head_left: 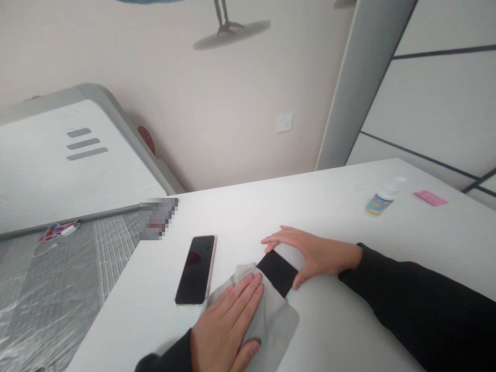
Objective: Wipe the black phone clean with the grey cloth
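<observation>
Matt, softly creased grey cloth (279,320) and a smooth white table (333,330) with a faint sheen.
The black rectangular phone (196,268) has a glossy, reflective face; the flat black oblong (278,273) looks duller. The white spray bottle (382,199) looks like plastic, the pink rectangular slip (430,197) like paper, the black sleeves (418,299) matt cloth; crinkled clear plastic film (77,289) shines.

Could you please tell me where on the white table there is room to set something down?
White tabletop lies bare beyond the right grip, between the phone and spray bottle; another patch sits between the cloth and right sleeve. It is crowded around the black item, cloth and left grip.
</observation>
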`<state>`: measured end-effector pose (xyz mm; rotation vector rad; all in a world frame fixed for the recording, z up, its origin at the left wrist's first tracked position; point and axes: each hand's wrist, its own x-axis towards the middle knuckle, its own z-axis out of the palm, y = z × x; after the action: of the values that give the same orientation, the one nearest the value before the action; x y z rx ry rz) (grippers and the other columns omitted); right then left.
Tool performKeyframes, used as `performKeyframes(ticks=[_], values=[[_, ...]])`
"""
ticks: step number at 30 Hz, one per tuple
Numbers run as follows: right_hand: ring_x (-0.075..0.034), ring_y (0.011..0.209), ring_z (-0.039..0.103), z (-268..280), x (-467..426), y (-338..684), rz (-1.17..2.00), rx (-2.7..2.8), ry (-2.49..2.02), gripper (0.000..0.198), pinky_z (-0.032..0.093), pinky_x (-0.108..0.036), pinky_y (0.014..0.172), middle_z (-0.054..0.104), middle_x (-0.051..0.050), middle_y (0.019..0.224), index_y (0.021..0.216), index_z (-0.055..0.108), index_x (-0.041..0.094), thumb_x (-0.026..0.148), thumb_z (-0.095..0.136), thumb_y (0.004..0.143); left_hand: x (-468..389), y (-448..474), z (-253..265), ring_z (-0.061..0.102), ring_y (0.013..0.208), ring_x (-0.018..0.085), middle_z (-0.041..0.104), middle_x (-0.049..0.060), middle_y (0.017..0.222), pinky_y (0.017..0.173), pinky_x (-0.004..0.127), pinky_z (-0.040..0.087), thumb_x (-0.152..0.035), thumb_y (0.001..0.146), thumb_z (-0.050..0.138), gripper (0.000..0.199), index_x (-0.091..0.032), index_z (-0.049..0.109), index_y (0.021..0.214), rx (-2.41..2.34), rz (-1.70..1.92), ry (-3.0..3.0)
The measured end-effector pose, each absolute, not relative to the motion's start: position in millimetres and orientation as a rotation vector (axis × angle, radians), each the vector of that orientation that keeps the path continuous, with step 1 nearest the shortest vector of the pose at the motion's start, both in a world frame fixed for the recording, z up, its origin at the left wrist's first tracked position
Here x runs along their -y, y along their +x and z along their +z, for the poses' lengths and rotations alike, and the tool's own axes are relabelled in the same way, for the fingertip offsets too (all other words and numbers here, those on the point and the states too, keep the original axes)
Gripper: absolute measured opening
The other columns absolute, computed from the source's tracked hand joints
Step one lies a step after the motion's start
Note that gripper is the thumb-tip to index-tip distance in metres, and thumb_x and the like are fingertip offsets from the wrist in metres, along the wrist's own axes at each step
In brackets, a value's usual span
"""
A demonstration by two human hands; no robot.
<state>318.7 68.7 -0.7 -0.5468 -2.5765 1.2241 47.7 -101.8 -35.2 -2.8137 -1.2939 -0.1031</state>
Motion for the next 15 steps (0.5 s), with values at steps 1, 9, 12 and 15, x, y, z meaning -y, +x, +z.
performKeyframes(ticks=[1, 9, 12, 15], values=[[-0.033, 0.141, 0.049, 1, -69, 318, 1.225, 2.572, -0.544, 0.074, 0.015, -0.057, 0.126, 0.059, -0.016, 0.147, 0.135, 0.059, 0.015, 0.055, 0.08, 0.077, 108, 45, -38, 0.038, 0.15, 0.027, 0.024, 0.01, 0.169, 0.116, 0.043, 0.044, -0.022, 0.084, 0.056, 0.093, -0.01, 0.009, 0.163, 1.283, -0.084, -2.803], [-0.029, 0.146, 0.044, -2, -67, 318, 1.207, 2.668, -0.576, 0.078, 0.007, -0.057, 0.128, 0.051, -0.014, 0.156, 0.15, 0.045, 0.018, 0.019, 0.071, 0.077, 58, 95, -3, 0.022, 0.157, 0.021, 0.023, 0.006, 0.17, 0.127, 0.043, 0.025, -0.035, 0.103, 0.044, 0.068, -0.013, 0.019, 0.162, 1.257, -0.059, -3.077], [-0.025, 0.147, 0.043, -7, -67, 320, 1.162, 2.694, -0.561, 0.085, 0.009, -0.053, 0.129, 0.05, -0.014, 0.156, 0.153, 0.04, 0.015, 0.004, 0.056, 0.071, 38, 106, 9, 0.022, 0.157, 0.019, 0.026, 0.007, 0.169, 0.129, 0.042, 0.021, -0.037, 0.105, 0.04, 0.063, -0.011, 0.023, 0.161, 1.191, -0.088, -3.212], [-0.029, 0.145, 0.045, -7, -68, 321, 1.173, 2.679, -0.579, 0.079, 0.008, -0.054, 0.129, 0.052, -0.016, 0.153, 0.15, 0.045, 0.015, 0.015, 0.067, 0.074, 46, 97, 2, 0.022, 0.157, 0.018, 0.025, 0.005, 0.17, 0.129, 0.041, 0.02, -0.032, 0.102, 0.044, 0.067, -0.013, 0.021, 0.161, 1.217, -0.123, -3.177]])
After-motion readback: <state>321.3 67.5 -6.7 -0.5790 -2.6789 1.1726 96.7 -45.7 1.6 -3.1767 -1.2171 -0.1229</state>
